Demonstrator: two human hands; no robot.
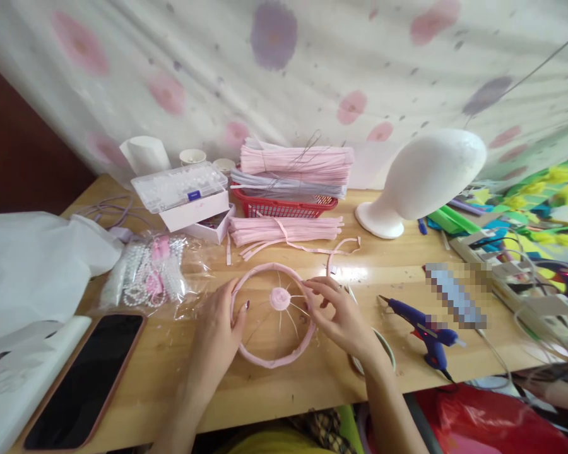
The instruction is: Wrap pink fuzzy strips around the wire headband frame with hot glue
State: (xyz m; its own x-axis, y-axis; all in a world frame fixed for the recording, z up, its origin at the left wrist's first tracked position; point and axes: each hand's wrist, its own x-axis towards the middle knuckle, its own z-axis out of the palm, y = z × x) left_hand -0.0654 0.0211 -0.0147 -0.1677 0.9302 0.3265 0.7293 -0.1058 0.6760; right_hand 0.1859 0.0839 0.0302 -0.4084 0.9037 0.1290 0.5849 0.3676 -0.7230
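Note:
Near the table's front lies a pink wrapped ring (pixel 275 363), with a pink rolled flower (pixel 279 299) at its middle and thin pale wires running outward from it. My left hand (pixel 222 325) grips the ring's left side, the thumb on the inside and the fingers around the outer edge. On the opposite side, my right hand (pixel 336 312) pinches the ring's upper right part, close to the wire ends. A narrow pink strip (pixel 330 261) lies just beyond my right hand.
A blue glue gun (pixel 423 325) lies to the right, below a white foam head (pixel 426 180). Behind the ring are bundled pink strips (pixel 286 231) and a red basket (pixel 284 207). Bagged beads (pixel 146 271) and a phone (pixel 88 381) are at the left.

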